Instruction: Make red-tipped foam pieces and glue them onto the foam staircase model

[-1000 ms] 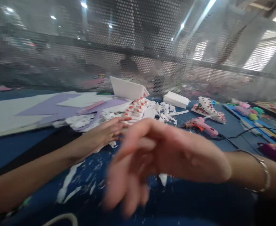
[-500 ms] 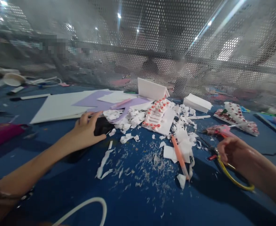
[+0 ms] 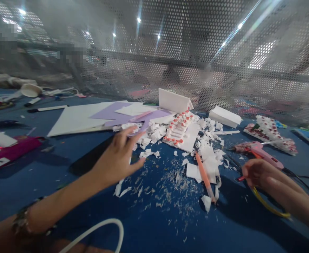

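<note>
My left hand is held over the table with fingers spread, holding nothing. It partly covers a flat black object, perhaps a phone. On the right, my right hand has its fingers curled around a tool with a curved yellow handle. The fingers hide the tool's middle, and a small red part shows at their tips. Just beyond that hand lies a pink glue gun. An orange pen-like tool rests on paper pieces between my hands.
White scraps surround a small white stepped model with red dots. Behind stand a folded white piece and a white block. White and purple sheets lie left of them. A magenta case sits far left; a white cable loops in front.
My left hand has pulled back toward me and to the right, uncovering more of the black object. My right hand has shifted slightly over the yellow-handled tool. The view has turned slightly left.
</note>
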{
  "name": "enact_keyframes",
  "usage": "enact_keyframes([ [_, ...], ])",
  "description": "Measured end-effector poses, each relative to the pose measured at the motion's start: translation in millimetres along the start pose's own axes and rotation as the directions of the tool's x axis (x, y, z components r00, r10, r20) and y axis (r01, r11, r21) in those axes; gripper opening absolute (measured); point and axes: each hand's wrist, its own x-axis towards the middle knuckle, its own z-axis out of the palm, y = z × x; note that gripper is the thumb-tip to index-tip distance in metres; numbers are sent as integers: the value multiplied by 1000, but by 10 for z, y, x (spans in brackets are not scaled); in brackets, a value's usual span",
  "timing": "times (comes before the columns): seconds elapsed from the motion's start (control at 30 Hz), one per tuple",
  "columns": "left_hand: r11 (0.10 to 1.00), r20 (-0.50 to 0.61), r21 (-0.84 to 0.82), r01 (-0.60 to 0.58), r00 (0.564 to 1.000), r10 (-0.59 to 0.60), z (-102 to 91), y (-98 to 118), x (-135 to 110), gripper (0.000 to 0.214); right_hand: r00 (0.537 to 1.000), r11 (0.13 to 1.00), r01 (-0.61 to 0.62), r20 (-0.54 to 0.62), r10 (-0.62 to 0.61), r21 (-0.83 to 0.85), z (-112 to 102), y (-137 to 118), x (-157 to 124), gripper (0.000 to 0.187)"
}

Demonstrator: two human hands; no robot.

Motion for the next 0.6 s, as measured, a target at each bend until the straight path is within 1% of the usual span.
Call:
enact_keyframes([
  [0.03,994,17,30,-109,994,109,26,133,-4,60,998,999,-20,53,21,-29,32,-32,-11,33],
  [0.07,977,70,28,-212,975,210,57,245,-3,55,995,997,-42,87,48,-72,68,-60,-18,30],
  [0.1,962,98,5,-275,957,273,90,333,8,49,991,990,-62,110,77,-130,107,-88,-21,29],
  [0.13,951,116,-24,-308,944,309,123,397,30,44,989,977,-78,109,102,-199,152,-121,-20,28],
  [0.17,935,152,-60,-350,922,355,153,439,60,38,985,959,-82,123,119,-270,201,-163,-17,28],
  [0.23,920,188,-111,-376,901,391,204,473,137,24,973,911,-50,187,137,-410,315,-284,-6,27],
  [0.3,914,196,-143,-380,894,402,240,471,206,15,955,863,12,263,140,-504,439,-435,9,24],
  [0.33,910,188,-157,-383,893,408,255,464,229,15,945,850,51,301,128,-524,497,-502,18,21],
  [0.4,901,161,-192,-390,893,421,281,446,248,17,939,826,126,335,79,-549,582,-579,40,18],
  [0.43,895,146,-211,-393,893,426,291,435,246,18,940,816,166,340,40,-554,602,-579,53,17],
  [0.5,893,113,-246,-377,904,412,303,410,228,19,947,787,236,316,-56,-570,593,-510,80,15],
  [0.6,911,93,-312,-269,946,311,299,380,196,22,957,732,283,235,-170,-620,484,-332,118,12],
])
